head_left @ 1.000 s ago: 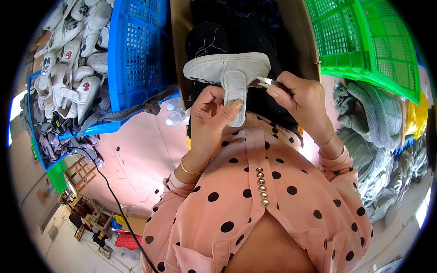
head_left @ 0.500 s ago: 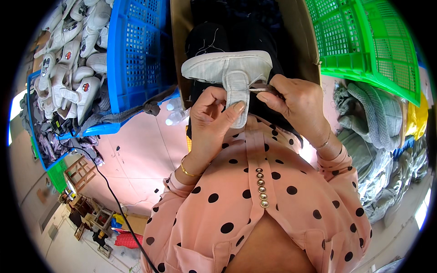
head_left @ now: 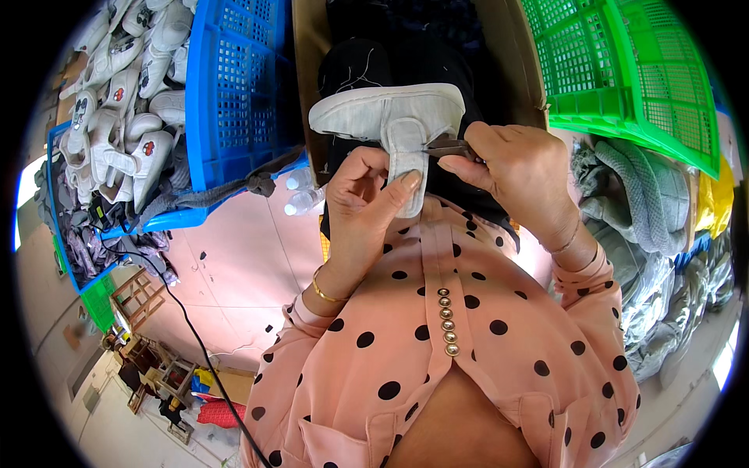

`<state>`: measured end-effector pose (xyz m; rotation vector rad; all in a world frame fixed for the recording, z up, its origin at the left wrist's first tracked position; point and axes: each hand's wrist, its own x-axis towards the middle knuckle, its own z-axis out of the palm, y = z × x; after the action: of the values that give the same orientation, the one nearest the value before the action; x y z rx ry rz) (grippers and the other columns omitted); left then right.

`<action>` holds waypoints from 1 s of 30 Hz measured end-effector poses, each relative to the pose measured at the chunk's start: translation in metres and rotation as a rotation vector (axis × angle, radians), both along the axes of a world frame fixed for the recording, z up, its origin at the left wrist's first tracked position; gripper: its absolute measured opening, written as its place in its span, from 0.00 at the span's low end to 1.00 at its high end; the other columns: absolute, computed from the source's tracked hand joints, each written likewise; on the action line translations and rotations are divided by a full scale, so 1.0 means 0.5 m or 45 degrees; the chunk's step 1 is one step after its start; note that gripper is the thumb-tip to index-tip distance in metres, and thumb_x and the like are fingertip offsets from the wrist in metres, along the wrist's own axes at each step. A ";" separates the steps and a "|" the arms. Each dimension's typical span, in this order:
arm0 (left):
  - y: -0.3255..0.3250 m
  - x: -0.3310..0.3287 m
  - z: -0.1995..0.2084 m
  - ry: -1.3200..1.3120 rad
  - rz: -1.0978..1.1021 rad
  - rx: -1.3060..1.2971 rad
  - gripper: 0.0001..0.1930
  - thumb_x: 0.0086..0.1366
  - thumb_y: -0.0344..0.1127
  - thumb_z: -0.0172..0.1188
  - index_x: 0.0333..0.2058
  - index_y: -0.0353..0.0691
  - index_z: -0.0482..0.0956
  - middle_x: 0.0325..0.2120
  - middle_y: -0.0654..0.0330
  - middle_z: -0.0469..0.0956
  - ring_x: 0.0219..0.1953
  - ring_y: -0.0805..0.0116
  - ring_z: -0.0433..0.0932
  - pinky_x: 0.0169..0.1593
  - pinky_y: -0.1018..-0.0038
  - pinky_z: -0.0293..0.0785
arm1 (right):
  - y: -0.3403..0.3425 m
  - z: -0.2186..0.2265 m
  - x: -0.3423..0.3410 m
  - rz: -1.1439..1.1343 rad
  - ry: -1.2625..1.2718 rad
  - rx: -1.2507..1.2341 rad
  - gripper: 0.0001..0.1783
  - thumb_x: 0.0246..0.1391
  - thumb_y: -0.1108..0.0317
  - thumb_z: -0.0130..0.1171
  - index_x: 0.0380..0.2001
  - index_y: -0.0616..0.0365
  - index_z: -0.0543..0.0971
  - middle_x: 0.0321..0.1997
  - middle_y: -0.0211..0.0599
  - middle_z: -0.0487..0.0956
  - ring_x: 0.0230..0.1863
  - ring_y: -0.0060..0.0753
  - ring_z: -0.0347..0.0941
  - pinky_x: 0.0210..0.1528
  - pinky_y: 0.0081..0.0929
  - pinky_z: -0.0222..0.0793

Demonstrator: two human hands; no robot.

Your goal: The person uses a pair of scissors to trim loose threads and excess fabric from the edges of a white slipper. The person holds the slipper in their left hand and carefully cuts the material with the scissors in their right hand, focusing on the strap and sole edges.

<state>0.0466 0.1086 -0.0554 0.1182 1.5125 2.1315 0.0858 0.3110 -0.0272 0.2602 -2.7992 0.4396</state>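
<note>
A small white shoe lies on its side above my lap, its sole edge away from me and its strap hanging toward me. My left hand pinches the strap's lower end between thumb and fingers. Dark metal thread snips are gripped in my right hand. Their tips point left and meet the strap's right edge; whether they touch it I cannot tell. Some right-hand fingers are hidden behind the hand. Loose white threads cling to the black trousers beyond the shoe.
Beyond my lap stands a cardboard box. On the left, many white shoes are heaped beside a blue plastic crate. A green crate stands at the right, above bagged grey shoe parts. A black cable hangs at left.
My right hand has shifted slightly right, and the snips have turned so more of their dark body shows. The shoe and my left hand have barely moved.
</note>
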 end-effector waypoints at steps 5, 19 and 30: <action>0.002 0.002 0.006 -0.011 0.022 0.024 0.07 0.60 0.23 0.63 0.35 0.35 0.75 0.30 0.65 0.78 0.33 0.83 0.72 0.38 0.84 0.69 | 0.004 -0.003 -0.005 0.036 0.020 -0.002 0.21 0.48 0.50 0.64 0.18 0.53 0.70 0.12 0.28 0.66 0.15 0.31 0.68 0.17 0.27 0.62; 0.013 0.007 0.000 -0.107 0.092 0.062 0.07 0.59 0.23 0.64 0.34 0.35 0.75 0.30 0.65 0.79 0.32 0.83 0.73 0.39 0.84 0.70 | 0.012 0.003 -0.017 0.077 0.072 0.084 0.21 0.47 0.49 0.65 0.19 0.54 0.72 0.12 0.29 0.67 0.16 0.30 0.69 0.18 0.28 0.62; 0.005 0.002 0.003 0.140 0.043 -0.056 0.08 0.59 0.20 0.63 0.35 0.34 0.74 0.35 0.63 0.76 0.39 0.80 0.72 0.45 0.81 0.69 | -0.037 -0.031 -0.032 0.056 -0.158 -0.774 0.19 0.43 0.63 0.72 0.34 0.52 0.72 0.21 0.29 0.78 0.23 0.31 0.78 0.23 0.24 0.71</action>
<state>0.0475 0.1109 -0.0538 0.1987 1.6338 2.1482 0.0696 0.2923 -0.0430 0.1587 -2.6169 1.3122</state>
